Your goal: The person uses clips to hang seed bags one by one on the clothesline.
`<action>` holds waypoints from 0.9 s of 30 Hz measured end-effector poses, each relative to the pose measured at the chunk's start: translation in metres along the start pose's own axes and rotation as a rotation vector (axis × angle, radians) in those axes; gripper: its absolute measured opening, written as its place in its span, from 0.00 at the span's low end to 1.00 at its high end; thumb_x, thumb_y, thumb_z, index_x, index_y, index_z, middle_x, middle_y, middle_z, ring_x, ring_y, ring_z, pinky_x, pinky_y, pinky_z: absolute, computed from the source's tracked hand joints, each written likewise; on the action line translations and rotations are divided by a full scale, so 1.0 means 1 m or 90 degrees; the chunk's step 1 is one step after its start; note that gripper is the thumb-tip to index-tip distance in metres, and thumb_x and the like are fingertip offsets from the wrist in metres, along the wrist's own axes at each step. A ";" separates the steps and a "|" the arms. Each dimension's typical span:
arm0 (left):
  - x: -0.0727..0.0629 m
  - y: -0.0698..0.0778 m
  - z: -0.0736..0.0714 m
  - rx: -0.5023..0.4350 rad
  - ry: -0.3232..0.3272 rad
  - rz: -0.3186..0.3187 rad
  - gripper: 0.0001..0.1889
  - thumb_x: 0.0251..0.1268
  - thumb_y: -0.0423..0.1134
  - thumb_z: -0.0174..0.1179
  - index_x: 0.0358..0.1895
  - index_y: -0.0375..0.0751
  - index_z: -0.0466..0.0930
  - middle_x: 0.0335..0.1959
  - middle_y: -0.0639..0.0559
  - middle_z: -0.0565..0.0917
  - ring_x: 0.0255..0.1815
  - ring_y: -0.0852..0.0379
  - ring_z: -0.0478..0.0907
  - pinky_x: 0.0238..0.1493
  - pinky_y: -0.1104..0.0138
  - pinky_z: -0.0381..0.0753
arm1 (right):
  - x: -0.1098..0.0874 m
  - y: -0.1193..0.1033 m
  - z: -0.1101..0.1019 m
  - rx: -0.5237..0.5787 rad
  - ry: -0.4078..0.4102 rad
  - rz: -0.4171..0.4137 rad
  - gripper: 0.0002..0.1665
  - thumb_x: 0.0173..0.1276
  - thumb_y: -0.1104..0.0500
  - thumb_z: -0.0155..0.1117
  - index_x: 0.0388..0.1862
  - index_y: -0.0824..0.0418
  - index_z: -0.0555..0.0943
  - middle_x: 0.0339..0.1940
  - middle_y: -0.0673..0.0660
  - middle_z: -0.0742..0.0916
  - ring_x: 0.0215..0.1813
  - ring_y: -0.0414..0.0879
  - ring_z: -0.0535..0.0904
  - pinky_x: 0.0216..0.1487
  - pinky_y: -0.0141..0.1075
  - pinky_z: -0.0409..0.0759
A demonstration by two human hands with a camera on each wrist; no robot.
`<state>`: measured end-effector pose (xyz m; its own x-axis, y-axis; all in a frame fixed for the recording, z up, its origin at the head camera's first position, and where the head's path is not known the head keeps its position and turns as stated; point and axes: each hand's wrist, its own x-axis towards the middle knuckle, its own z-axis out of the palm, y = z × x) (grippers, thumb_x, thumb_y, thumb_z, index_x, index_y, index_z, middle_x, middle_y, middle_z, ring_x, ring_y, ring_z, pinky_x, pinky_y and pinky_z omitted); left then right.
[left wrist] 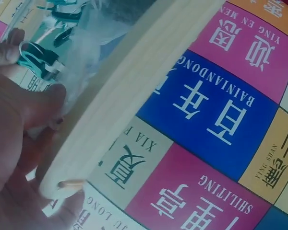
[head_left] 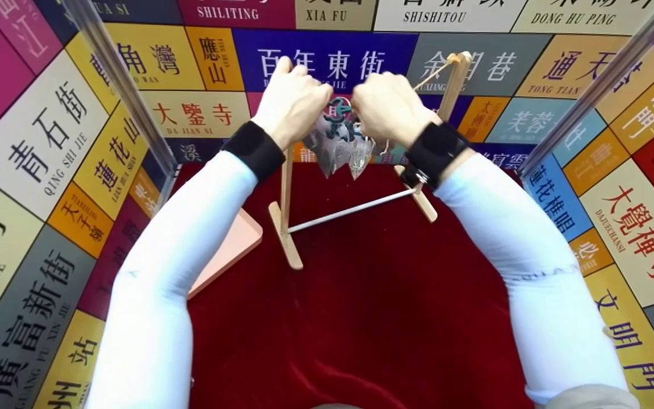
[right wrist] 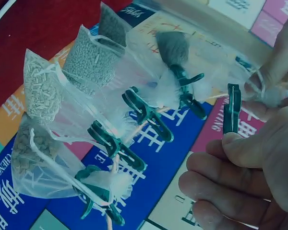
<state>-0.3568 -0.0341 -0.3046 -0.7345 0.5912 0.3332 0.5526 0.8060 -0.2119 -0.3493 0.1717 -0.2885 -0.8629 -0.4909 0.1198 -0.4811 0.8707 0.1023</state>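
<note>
In the head view, my left hand (head_left: 293, 105) and right hand (head_left: 389, 108) are close together above a wooden stand (head_left: 286, 193). Thumb and finger of the right hand pinch a green clothespin (right wrist: 233, 110) in the right wrist view. Beside it, my left fingers pinch the gathered top of a translucent mesh bag (right wrist: 273, 96). In the left wrist view, this hand is right by the wooden post's tip (left wrist: 62, 172). Several filled mesh bags (right wrist: 89, 62) hang along a twine (right wrist: 114, 165), clipped by green clothespins (right wrist: 144, 112). Pale and dark pellets show inside them.
A pink tray (head_left: 230, 250) lies left of the stand, partly behind my left forearm. The stand's white crossbar (head_left: 355, 210) runs low over a red cloth (head_left: 389, 295). Panels with printed characters (head_left: 202, 113) surround the cloth, and metal posts (head_left: 128, 85) rise at the back corners.
</note>
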 end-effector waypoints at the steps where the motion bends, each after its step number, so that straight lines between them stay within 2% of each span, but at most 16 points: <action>1: -0.001 -0.001 0.002 -0.002 -0.004 -0.006 0.10 0.73 0.27 0.58 0.47 0.38 0.89 0.44 0.39 0.95 0.47 0.38 0.85 0.63 0.48 0.74 | 0.004 -0.002 0.000 0.003 -0.007 0.004 0.11 0.68 0.67 0.57 0.35 0.65 0.88 0.36 0.65 0.90 0.37 0.64 0.86 0.45 0.62 0.92; 4: -0.003 -0.001 0.007 -0.007 -0.015 -0.015 0.10 0.73 0.26 0.58 0.47 0.38 0.88 0.43 0.38 0.95 0.49 0.37 0.86 0.61 0.48 0.73 | 0.013 -0.006 0.003 0.007 -0.023 0.005 0.11 0.70 0.64 0.59 0.38 0.65 0.88 0.41 0.68 0.91 0.44 0.69 0.88 0.50 0.67 0.91; 6: -0.004 -0.001 0.008 -0.014 -0.019 -0.011 0.10 0.73 0.26 0.58 0.47 0.38 0.88 0.43 0.38 0.95 0.50 0.37 0.86 0.62 0.47 0.74 | 0.015 -0.008 0.006 0.017 -0.025 0.001 0.11 0.70 0.64 0.59 0.36 0.65 0.88 0.41 0.68 0.91 0.46 0.70 0.88 0.50 0.68 0.90; 10: -0.003 0.001 0.009 -0.022 -0.022 -0.003 0.11 0.72 0.26 0.58 0.48 0.39 0.88 0.45 0.39 0.95 0.51 0.37 0.85 0.64 0.46 0.75 | 0.015 -0.006 0.008 0.048 -0.022 -0.025 0.13 0.71 0.64 0.60 0.37 0.65 0.91 0.40 0.68 0.93 0.45 0.69 0.90 0.51 0.67 0.90; 14: -0.004 0.001 0.009 -0.024 -0.014 0.004 0.09 0.72 0.27 0.60 0.48 0.40 0.88 0.44 0.40 0.95 0.50 0.37 0.85 0.60 0.48 0.74 | 0.014 -0.005 0.007 0.066 -0.028 -0.057 0.14 0.72 0.64 0.63 0.41 0.65 0.95 0.41 0.66 0.96 0.44 0.67 0.91 0.53 0.64 0.91; 17: -0.005 0.000 0.009 -0.021 -0.010 0.005 0.08 0.71 0.30 0.65 0.48 0.40 0.88 0.45 0.41 0.96 0.50 0.37 0.85 0.59 0.47 0.74 | 0.014 -0.006 0.006 0.051 -0.020 -0.056 0.12 0.71 0.62 0.63 0.36 0.65 0.92 0.36 0.65 0.94 0.39 0.64 0.89 0.48 0.63 0.91; 20: -0.004 -0.001 0.009 -0.024 -0.014 0.005 0.09 0.68 0.32 0.68 0.50 0.41 0.88 0.46 0.41 0.96 0.51 0.37 0.86 0.60 0.47 0.74 | 0.014 -0.006 0.010 0.039 -0.007 -0.046 0.14 0.71 0.53 0.66 0.32 0.61 0.88 0.29 0.60 0.90 0.33 0.58 0.84 0.41 0.59 0.90; 21: -0.004 -0.001 0.009 -0.024 -0.013 0.005 0.10 0.68 0.31 0.67 0.50 0.41 0.88 0.46 0.40 0.96 0.51 0.36 0.86 0.60 0.46 0.75 | 0.014 -0.006 0.011 0.038 -0.004 -0.042 0.16 0.71 0.50 0.67 0.31 0.60 0.87 0.28 0.58 0.88 0.33 0.56 0.82 0.39 0.57 0.90; 24: -0.004 -0.001 0.011 -0.029 -0.005 0.007 0.10 0.67 0.30 0.65 0.48 0.41 0.89 0.45 0.41 0.96 0.51 0.36 0.85 0.60 0.46 0.75 | 0.013 -0.004 0.018 0.041 0.013 -0.037 0.21 0.71 0.41 0.69 0.38 0.58 0.90 0.28 0.56 0.88 0.32 0.54 0.81 0.38 0.55 0.89; 27: -0.007 0.000 0.015 -0.020 0.003 0.011 0.07 0.69 0.32 0.67 0.46 0.43 0.90 0.44 0.42 0.96 0.52 0.37 0.84 0.62 0.45 0.75 | 0.006 -0.002 0.028 0.052 0.059 -0.036 0.24 0.72 0.39 0.68 0.45 0.59 0.91 0.30 0.57 0.90 0.32 0.55 0.84 0.39 0.55 0.90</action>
<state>-0.3574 -0.0383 -0.3203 -0.7228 0.6047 0.3344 0.5773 0.7944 -0.1887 -0.3579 0.1676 -0.3160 -0.8177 -0.5373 0.2065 -0.5433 0.8389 0.0315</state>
